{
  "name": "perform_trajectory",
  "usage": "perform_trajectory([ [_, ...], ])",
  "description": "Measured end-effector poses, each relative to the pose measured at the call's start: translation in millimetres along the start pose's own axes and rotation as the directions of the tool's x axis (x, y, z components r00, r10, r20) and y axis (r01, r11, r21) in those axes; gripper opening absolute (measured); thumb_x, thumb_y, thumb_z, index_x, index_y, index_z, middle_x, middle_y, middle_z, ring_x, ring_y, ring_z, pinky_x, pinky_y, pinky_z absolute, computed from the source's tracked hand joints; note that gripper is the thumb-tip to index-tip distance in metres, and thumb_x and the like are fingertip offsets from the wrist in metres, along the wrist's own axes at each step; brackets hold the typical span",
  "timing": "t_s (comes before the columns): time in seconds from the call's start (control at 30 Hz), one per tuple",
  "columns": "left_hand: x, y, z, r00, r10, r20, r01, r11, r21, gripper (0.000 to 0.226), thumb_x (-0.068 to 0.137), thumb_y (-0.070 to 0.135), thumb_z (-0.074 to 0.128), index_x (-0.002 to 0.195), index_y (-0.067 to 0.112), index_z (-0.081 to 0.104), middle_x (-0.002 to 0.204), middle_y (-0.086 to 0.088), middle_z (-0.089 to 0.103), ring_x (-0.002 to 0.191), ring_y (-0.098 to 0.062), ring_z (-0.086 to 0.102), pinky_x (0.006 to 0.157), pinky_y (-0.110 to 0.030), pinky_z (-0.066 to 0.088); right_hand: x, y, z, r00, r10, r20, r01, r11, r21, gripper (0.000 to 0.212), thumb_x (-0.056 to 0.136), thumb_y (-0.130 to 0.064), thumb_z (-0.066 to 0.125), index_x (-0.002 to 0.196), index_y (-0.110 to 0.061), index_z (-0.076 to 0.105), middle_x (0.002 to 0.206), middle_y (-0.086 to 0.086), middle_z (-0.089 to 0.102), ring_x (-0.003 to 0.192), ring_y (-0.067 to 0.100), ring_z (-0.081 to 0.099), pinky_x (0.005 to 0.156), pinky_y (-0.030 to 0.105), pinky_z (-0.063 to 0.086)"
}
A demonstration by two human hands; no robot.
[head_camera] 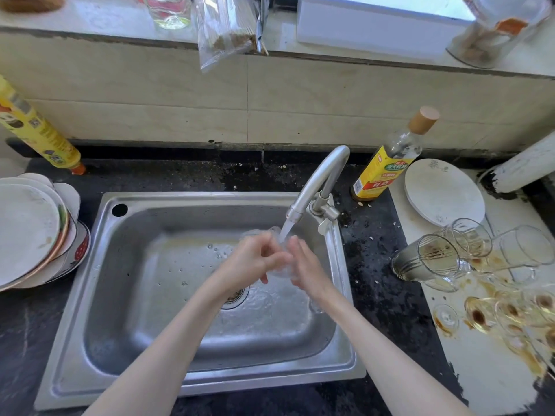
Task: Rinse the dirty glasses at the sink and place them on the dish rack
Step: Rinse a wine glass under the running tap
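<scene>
I hold a glass between my left hand and right hand, fingers of both curled round it, over the sink under the tap. Water runs onto it and pools by the drain. On the worktop to my right lie dirty glasses, tipped over, with brown dregs inside and brown stains around them. A white plate sits behind them, a bottle beside it. Stacked plates stand to my left.

Stacked plates left; yellow-labelled bottle, white plate right.
</scene>
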State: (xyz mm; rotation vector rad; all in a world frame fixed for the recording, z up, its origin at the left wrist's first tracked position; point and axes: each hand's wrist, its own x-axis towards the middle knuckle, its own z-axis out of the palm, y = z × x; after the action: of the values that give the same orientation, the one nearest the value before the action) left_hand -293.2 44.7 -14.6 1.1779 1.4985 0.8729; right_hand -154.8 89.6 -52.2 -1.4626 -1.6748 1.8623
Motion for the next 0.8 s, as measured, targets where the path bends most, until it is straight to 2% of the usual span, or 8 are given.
perform_trajectory([
  [0.1, -4.0, -2.1, -8.3, 0.916, -0.079, 0.393, 0.002, 0.981, 0.192, 0.015, 0.089, 0.013, 0.062, 0.097, 0.024, 0.068, 0.098, 0.006, 0.069, 0.084, 0.001, 0.061, 0.078, -0.017, 0.051, 2.7, -4.1, -10.8, 0.992, 0.120, 0.029, -0.120, 0.993, 0.006, 0.067, 0.097, -0.056, 0.012, 0.086, -0.021, 0.068, 0.055, -0.003, 0.055, 0.048, 0.010, 0.048, 0.044, 0.019, 0.034],
  [0.17, -4.5, -2.7, -11.9, 0.849, -0.161, 0.503, -0.068, 0.912, 0.405, 0.024, 0.089, 0.017, 0.063, 0.108, 0.030, 0.069, 0.107, 0.009, 0.068, 0.093, -0.001, 0.059, 0.089, -0.016, 0.045, 5.0, -3.0, -14.3, 0.968, 0.205, 0.145, -0.199, 0.978, -0.056, 0.070, 0.095, -0.061, 0.009, 0.083, -0.027, 0.069, 0.051, 0.004, 0.049, 0.043, 0.012, 0.036, 0.044, 0.020, 0.020],
  [0.3, 0.2, 5.7, -9.9, 0.937, -0.026, 0.347, -0.132, 0.895, 0.425, 0.012, 0.079, 0.018, 0.073, 0.089, 0.023, 0.076, 0.080, 0.008, 0.072, 0.069, 0.003, 0.060, 0.070, -0.013, 0.045, 12.0, 9.1, -14.9, 0.964, 0.162, 0.212, -0.186, 0.978, 0.096, 0.082, 0.091, -0.064, 0.005, 0.085, -0.001, 0.057, 0.060, 0.009, 0.046, 0.041, 0.012, 0.026, 0.040, 0.020, 0.012],
  [0.4, 3.1, -0.5, -5.9, 0.989, 0.055, 0.136, -0.103, 0.922, 0.374, 0.005, 0.073, 0.012, 0.078, 0.076, 0.015, 0.075, 0.077, 0.006, 0.073, 0.068, 0.002, 0.062, 0.072, -0.019, 0.048, 15.1, 10.8, -14.0, 0.994, 0.049, 0.093, -0.061, 0.989, 0.132, 0.074, 0.093, -0.060, 0.009, 0.095, -0.013, 0.066, 0.066, -0.002, 0.058, 0.053, 0.010, 0.045, 0.046, 0.017, 0.030],
  [0.5, -0.7, -3.8, -1.0, 0.955, 0.067, 0.289, -0.192, 0.883, 0.429, 0.025, 0.081, 0.013, 0.070, 0.102, 0.025, 0.072, 0.103, 0.011, 0.070, 0.088, 0.001, 0.061, 0.085, -0.022, 0.046, 16.6, 8.8, -14.0, 0.998, 0.048, 0.031, -0.051, 0.995, 0.090, 0.058, 0.094, -0.058, 0.019, 0.101, -0.025, 0.066, 0.091, -0.004, 0.068, 0.083, 0.009, 0.065, 0.060, 0.018, 0.045],
  [0.63, -7.7, 2.4, 3.3, 0.858, -0.073, 0.509, -0.356, 0.630, 0.690, 0.030, 0.092, 0.015, 0.049, 0.120, 0.021, 0.059, 0.115, -0.003, 0.062, 0.102, -0.026, 0.054, 0.075, -0.027, 0.036, 15.6, 2.3, -16.6, 0.977, 0.173, 0.128, -0.179, 0.983, 0.042, 0.058, 0.097, -0.052, 0.028, 0.085, -0.008, 0.064, 0.088, 0.011, 0.063, 0.082, 0.025, 0.058, 0.074, 0.039, 0.051],
  [0.73, -9.2, 0.2, 1.4, 0.863, -0.040, 0.504, -0.355, 0.662, 0.660, 0.021, 0.091, 0.021, 0.054, 0.107, 0.024, 0.068, 0.103, -0.004, 0.067, 0.094, -0.025, 0.057, 0.076, -0.031, 0.043, 15.1, 5.8, -11.4, 0.963, 0.200, 0.181, -0.219, 0.972, 0.087, 0.078, 0.086, -0.071, 0.032, 0.102, -0.003, 0.066, 0.109, 0.030, 0.059, 0.098, 0.046, 0.057, 0.088, 0.052, 0.047],
  [0.8, -7.9, -2.2, -3.1, 0.907, -0.013, 0.421, -0.259, 0.771, 0.582, 0.016, 0.086, 0.023, 0.063, 0.098, 0.029, 0.073, 0.093, 0.005, 0.071, 0.085, -0.013, 0.060, 0.076, -0.026, 0.045, 17.6, 11.4, -11.4, 0.953, 0.162, 0.256, -0.202, 0.970, 0.138, 0.087, 0.075, -0.084, 0.030, 0.105, -0.012, 0.066, 0.096, 0.027, 0.057, 0.070, 0.037, 0.058, 0.060, 0.036, 0.050],
])
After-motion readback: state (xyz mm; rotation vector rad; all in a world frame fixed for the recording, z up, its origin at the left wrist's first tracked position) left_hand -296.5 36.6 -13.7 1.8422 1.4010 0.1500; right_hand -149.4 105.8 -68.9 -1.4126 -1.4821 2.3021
